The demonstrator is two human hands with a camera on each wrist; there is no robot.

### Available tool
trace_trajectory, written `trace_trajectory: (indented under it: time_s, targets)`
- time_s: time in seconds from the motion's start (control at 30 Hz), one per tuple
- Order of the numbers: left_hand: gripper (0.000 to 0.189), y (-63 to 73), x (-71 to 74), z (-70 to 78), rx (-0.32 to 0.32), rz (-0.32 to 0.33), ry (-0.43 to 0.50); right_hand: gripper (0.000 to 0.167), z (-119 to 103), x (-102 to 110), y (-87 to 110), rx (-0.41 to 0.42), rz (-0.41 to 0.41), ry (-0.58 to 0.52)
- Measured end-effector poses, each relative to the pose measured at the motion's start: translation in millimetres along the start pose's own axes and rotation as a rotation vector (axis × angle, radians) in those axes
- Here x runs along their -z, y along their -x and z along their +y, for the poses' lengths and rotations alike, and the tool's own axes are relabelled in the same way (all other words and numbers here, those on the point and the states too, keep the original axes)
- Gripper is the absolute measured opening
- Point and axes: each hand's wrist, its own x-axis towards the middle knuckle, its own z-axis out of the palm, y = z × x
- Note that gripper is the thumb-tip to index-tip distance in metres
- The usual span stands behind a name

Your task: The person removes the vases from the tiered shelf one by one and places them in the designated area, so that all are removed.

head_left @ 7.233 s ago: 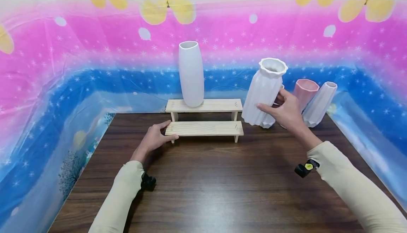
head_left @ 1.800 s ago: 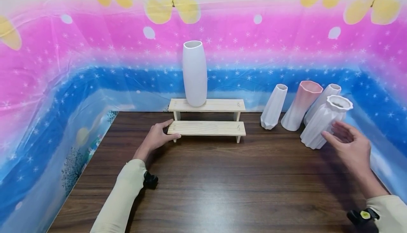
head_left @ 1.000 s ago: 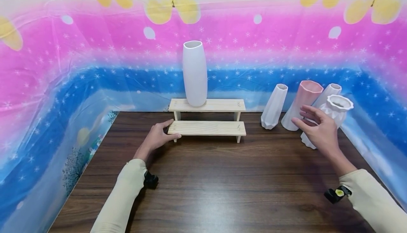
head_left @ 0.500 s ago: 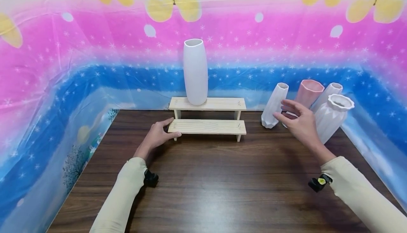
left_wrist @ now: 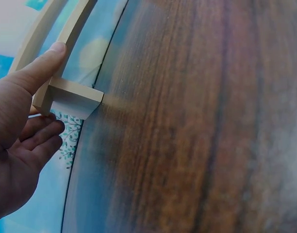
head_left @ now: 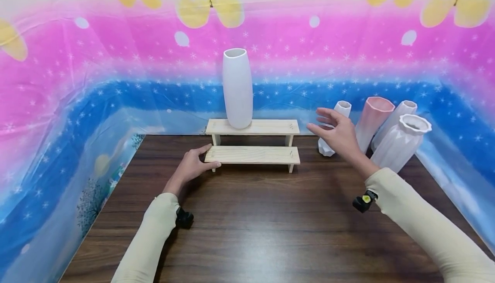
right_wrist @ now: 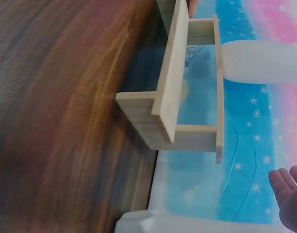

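Note:
My left hand point(head_left: 189, 165) holds the left end of a two-step wooden display stand point(head_left: 251, 155), its thumb along the lower board in the left wrist view. A tall smooth white vase point(head_left: 237, 89) stands on the upper step. My right hand point(head_left: 338, 133) is in the air with fingers apart and holds nothing, in front of a slim white faceted vase point(head_left: 342, 109) that it partly hides. To the right stand a pink-and-white vase point(head_left: 373, 117), another slim white vase point(head_left: 394, 117) and a white ruffled-neck vase point(head_left: 404, 143), the last nearest to me.
The stand and vases are on a dark wood-grain table point(head_left: 247, 218), near its back edge. Behind them hangs a blue and pink patterned cloth point(head_left: 278, 59) that also runs along both sides.
The ruffled-neck vase, earlier in my right hand, went to the right end of the group and was let go. My right hand then moved left past the vases. My left hand stayed.

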Motion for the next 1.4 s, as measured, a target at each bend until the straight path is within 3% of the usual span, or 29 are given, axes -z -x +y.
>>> trace_trajectory:
  time_s: [0.47, 0.83, 1.4]
  targets:
    - [0.091, 0.6, 0.1, 2.6, -0.002, 0.001, 0.001, 0.074, -11, -36, -30.3, 0.028, -0.053, -0.03]
    - [0.091, 0.1, -1.3, 1.6, 0.012, 0.0, 0.004, 0.082, -29, -62, -48.0, 0.022, -0.099, 0.0]
    - [0.089, 0.4, -1.0, 0.9, -0.017, 0.013, 0.0, 0.096, -58, -105, -79.4, 0.022, -0.144, -0.013]
